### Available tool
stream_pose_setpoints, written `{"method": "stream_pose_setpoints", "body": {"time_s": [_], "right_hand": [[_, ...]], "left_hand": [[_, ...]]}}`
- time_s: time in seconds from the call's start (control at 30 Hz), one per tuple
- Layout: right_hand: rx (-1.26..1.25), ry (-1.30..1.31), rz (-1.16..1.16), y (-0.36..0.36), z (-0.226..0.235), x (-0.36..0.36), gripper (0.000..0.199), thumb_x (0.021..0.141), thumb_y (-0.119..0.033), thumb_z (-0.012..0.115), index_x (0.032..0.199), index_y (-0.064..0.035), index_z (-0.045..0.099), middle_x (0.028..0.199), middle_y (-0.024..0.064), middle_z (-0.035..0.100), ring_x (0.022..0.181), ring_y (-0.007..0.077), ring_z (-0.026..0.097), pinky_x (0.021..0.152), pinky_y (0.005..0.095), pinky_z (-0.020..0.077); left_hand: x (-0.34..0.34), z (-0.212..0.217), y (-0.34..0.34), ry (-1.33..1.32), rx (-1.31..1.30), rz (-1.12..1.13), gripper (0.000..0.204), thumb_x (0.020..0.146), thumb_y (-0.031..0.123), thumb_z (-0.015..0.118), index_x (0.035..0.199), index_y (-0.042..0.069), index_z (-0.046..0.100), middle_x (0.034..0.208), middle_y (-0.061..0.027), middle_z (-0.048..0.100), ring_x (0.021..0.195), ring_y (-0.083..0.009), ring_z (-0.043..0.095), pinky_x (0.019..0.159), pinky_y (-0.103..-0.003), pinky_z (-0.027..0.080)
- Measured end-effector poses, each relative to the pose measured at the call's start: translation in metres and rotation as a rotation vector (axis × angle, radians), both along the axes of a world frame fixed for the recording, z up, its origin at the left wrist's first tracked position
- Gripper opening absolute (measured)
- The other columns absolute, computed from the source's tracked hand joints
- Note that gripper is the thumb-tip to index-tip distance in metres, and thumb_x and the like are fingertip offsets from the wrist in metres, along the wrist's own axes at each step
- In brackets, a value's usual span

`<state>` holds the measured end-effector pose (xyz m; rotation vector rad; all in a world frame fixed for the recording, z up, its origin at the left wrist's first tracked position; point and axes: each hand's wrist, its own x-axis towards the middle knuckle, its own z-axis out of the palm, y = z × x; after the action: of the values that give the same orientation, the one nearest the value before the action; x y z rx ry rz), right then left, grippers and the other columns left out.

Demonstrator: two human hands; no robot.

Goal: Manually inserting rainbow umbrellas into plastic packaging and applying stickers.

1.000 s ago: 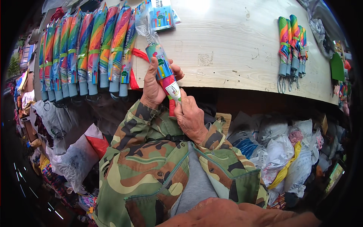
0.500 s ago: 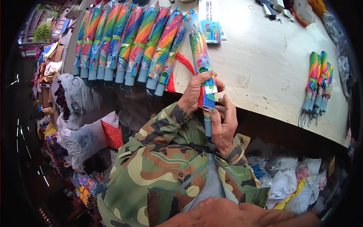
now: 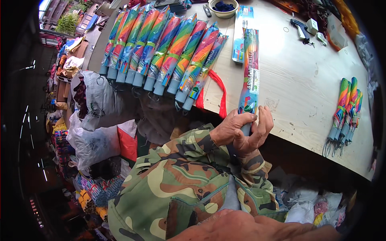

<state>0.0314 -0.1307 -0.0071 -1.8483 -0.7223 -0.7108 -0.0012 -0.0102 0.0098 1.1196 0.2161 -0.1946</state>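
Observation:
A folded rainbow umbrella in a printed plastic sleeve points away from me, its far end over the table. My left hand grips it at the sleeve's near end, the thumb lying across the top. Beside it, my right hand closes around the grey handle from the right, fingers curled up along that side. Most of the handle is hidden by the hands. To the left, several sleeved rainbow umbrellas lie in a slanted row, handles toward me. A red strap hangs over the table edge next to them.
On the pale table, a bunch of unsleeved umbrellas lies at right. Flat printed sleeves lie beyond my hands, near a bowl of dark blue pieces. A glue gun is at the back. White bags sit below left.
The sleeve now covers the umbrella down to the handle, where it was bunched higher before. Both hands have come together at the handle end. The whole view has shifted.

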Motion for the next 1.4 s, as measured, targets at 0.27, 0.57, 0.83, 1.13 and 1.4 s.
{"method": "stream_pose_setpoints", "body": {"time_s": [0.27,0.57,0.83,1.13,1.4], "right_hand": [[-0.242,0.176,-0.005,-0.049,-0.017,0.005,0.066,0.107,-0.053,0.068,0.139,0.0049,0.065,0.133,0.023,0.068,0.129,0.0468,0.063,0.11,0.056,0.0483],[-0.761,0.004,-0.765,-0.234,-0.013,0.099,0.049,0.099,-0.036,0.082,0.132,-0.0018,0.071,0.131,0.017,0.067,0.129,0.0407,0.061,0.109,0.0534,0.0479],[-1.012,0.155,-1.159,-0.386,-0.003,0.214,0.094,0.09,-0.072,0.077,0.154,-0.0058,0.055,0.141,0.0249,0.061,0.134,0.0447,0.057,0.112,0.0608,0.044],[-0.613,0.81,-0.893,-0.499,-0.007,0.319,0.134,0.075,-0.106,0.055,0.165,-0.0068,0.048,0.144,0.0347,0.064,0.137,0.0534,0.059,0.114,0.0612,0.0466],[-0.659,0.851,-0.793,-0.454,-0.045,0.336,0.109,0.082,-0.092,0.065,0.167,-0.025,0.05,0.156,0.0312,0.055,0.145,0.0502,0.052,0.118,0.0607,0.0435]], "left_hand": [[-0.016,0.067,0.123,0.204,0.584,0.373,0.035,0.101,0.035,0.081,0.107,0.003,0.069,0.075,0.0019,0.064,0.069,-0.0059,0.059,0.064,-0.025,0.045],[-0.012,0.054,0.23,0.509,2.018,0.374,0.076,0.104,0.074,0.057,0.106,-0.001,0.066,0.096,-0.0334,0.074,0.096,-0.0552,0.072,0.079,-0.063,0.053],[-0.026,0.049,0.262,0.62,2.275,0.206,0.074,0.107,0.073,0.05,0.115,0.001,0.065,0.106,-0.0289,0.077,0.099,-0.0511,0.074,0.081,-0.061,0.056],[-0.036,0.061,0.229,0.398,2.374,0.402,0.073,0.108,0.07,0.054,0.132,0.003,0.067,0.111,-0.0278,0.075,0.105,-0.0499,0.072,0.084,-0.058,0.057],[-0.009,0.042,0.116,0.036,2.09,0.2,0.051,0.104,0.041,0.077,0.127,-0.003,0.071,0.109,-0.0214,0.076,0.099,-0.0405,0.073,0.085,-0.049,0.057]]}}
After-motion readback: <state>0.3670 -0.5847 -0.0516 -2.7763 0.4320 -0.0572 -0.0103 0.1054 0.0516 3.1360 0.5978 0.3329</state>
